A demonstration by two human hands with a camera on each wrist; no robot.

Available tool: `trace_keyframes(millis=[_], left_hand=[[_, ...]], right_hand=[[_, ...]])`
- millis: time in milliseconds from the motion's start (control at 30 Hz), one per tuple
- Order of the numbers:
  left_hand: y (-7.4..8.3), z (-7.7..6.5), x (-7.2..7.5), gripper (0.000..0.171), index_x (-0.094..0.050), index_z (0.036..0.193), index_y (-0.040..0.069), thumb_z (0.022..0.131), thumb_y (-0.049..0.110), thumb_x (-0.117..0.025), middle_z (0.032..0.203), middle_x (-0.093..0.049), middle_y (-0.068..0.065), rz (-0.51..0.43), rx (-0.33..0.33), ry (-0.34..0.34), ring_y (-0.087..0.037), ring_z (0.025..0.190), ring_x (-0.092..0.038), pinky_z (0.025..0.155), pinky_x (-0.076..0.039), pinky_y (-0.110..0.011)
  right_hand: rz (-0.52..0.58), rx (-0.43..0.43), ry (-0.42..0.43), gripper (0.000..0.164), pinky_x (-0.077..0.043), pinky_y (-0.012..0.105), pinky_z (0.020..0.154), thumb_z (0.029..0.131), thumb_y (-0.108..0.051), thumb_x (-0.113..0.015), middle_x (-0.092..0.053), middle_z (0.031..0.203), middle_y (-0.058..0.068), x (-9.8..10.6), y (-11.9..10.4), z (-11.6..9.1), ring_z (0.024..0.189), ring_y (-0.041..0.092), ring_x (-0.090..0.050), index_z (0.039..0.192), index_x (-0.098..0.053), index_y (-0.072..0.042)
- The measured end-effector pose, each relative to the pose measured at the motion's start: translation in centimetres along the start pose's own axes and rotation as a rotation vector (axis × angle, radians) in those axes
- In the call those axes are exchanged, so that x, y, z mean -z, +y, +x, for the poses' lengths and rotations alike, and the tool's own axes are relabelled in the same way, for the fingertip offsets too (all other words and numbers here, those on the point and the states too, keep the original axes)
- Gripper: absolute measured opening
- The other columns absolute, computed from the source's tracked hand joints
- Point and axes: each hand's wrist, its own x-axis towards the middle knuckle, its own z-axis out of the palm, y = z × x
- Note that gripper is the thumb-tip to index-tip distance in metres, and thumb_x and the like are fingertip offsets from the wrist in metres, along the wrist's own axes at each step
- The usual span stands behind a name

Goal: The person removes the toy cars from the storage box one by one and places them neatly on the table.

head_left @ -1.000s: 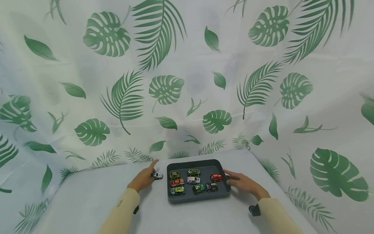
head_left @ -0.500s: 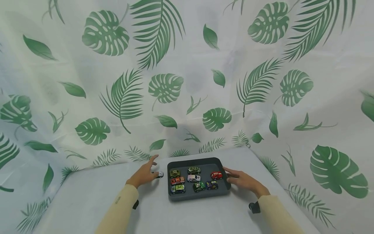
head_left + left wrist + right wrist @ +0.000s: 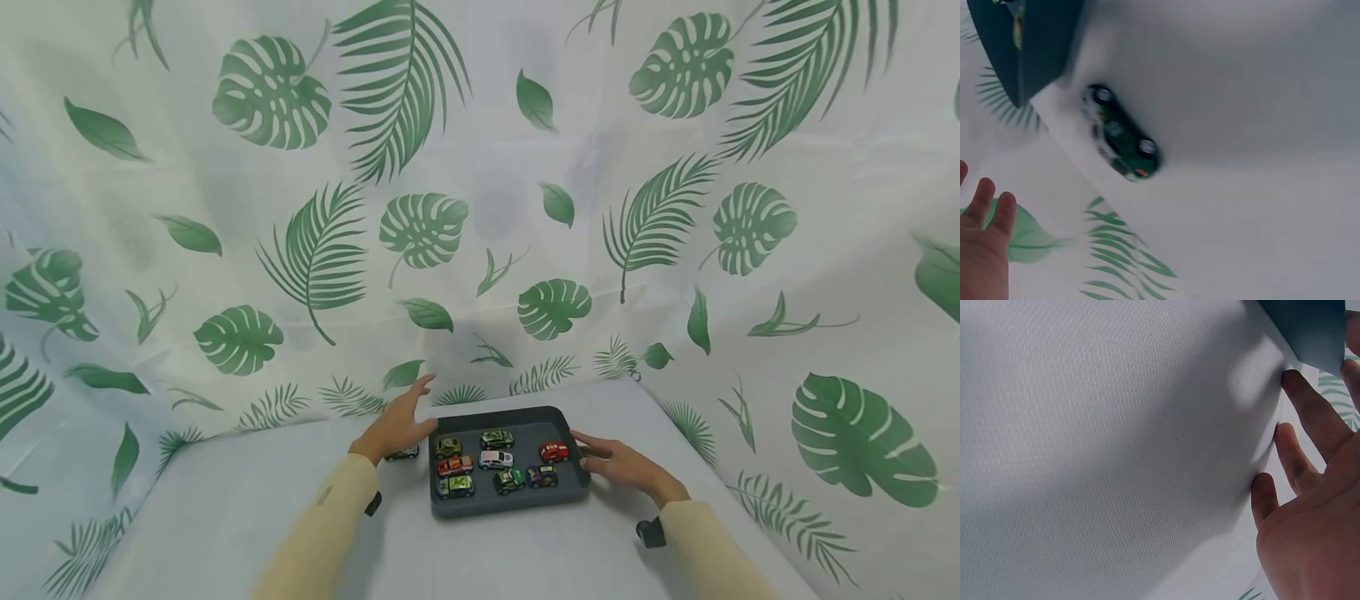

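Observation:
In the head view my left hand [image 3: 396, 427] is raised, fingers extended, over the table just left of a dark grey tray [image 3: 510, 505]. Its thumb reaches near the tray's left rim. Partly hidden below that hand is a toy car [image 3: 403, 452]; the left wrist view shows this green and white car [image 3: 1119, 134] on the cloth, apart from the fingers. My right hand [image 3: 628, 467] rests against the tray's right side with fairly straight fingers. In the right wrist view, the fingertips of that hand [image 3: 1316, 531] lie at the tray's corner [image 3: 1316, 334] and on the cloth.
Several toy cars stand inside the tray, among them a red car [image 3: 553, 452], a white car [image 3: 496, 460], an orange-red car [image 3: 454, 466] and a purple-blue car [image 3: 542, 476]. A white cloth [image 3: 480, 558] covers the table. Leaf-patterned curtains [image 3: 480, 250] rise behind and at the sides.
My left hand has lifted off the toy car beside the tray and moved right and away from me, toward the tray's left rim. The right hand stays at the tray's side.

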Motion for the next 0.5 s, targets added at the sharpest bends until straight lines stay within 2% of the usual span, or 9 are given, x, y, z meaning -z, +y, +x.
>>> trace_keyframes(millis=[233,500], left_hand=[[2.9,1.5,-0.4,0.082,-0.021,0.171,0.011,0.103,0.022,-0.067,0.163,-0.042,-0.027,-0.030,-0.106,-0.008,-0.048,0.148,-0.043,0.116,-0.038,-0.068],[5.0,3.5,-1.3,0.085,-0.016,0.172,0.013,0.105,0.022,-0.067,0.165,-0.039,-0.026,-0.068,-0.162,-0.064,-0.048,0.151,-0.038,0.117,-0.035,-0.067]], right_hand=[[0.003,0.007,0.003,0.064,-0.026,0.079,0.115,0.105,-0.020,-0.067,-0.052,0.153,0.033,0.0,0.1,-0.1,0.146,0.059,-0.039,0.163,-0.044,-0.007],[0.011,0.021,-0.009,0.065,-0.025,0.078,0.116,0.105,-0.020,-0.067,-0.052,0.153,0.032,-0.1,0.1,-0.1,0.147,0.058,-0.038,0.163,-0.044,-0.006]])
